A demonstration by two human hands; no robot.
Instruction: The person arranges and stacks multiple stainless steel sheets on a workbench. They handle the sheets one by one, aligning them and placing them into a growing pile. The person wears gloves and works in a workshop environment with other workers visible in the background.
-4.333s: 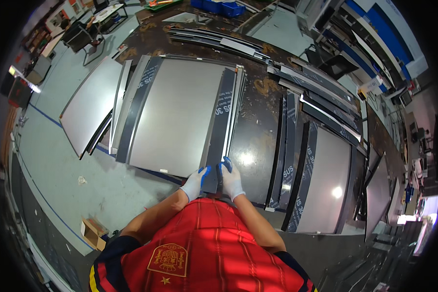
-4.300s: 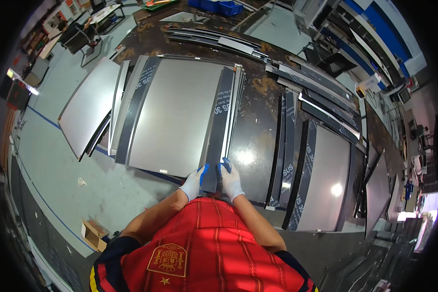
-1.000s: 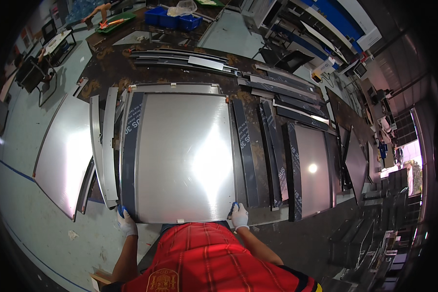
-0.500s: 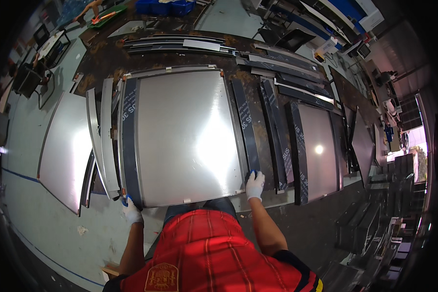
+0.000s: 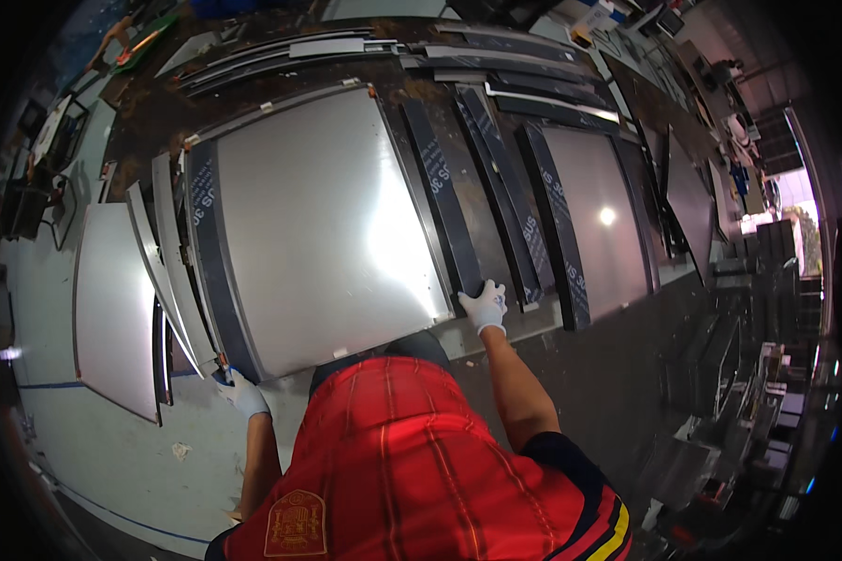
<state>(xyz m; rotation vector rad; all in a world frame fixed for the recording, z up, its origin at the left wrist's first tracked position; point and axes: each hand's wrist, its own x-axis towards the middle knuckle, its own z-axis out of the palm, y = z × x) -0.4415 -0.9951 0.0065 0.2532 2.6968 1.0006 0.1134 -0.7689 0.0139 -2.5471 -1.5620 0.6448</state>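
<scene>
A large silvery metal panel (image 5: 309, 215) lies in front of me, with a dark film-covered band (image 5: 220, 252) along its left side. My left hand (image 5: 243, 393), in a white glove, is closed at the panel's near left corner; its fingertips are partly hidden. To the right of the panel lies a long dark film-covered metal strip (image 5: 437, 192). My white-gloved right hand (image 5: 486, 306) grips this strip's near end, thumb on the left and fingers on the right. A narrow gap separates the strip from the panel.
Pale curved metal strips (image 5: 166, 271) and a shiny sheet (image 5: 117, 309) lie at left. More dark strips (image 5: 505, 196) and a smaller panel (image 5: 599, 215) with film-covered edges lie at right. Long strips (image 5: 290, 58) are stacked at the table's back. Dark stock (image 5: 720, 365) stands farther right.
The whole view has shifted and turned. My right hand has moved from the panel's near right corner onto the dark strip's near end. My left hand stays at the near left corner.
</scene>
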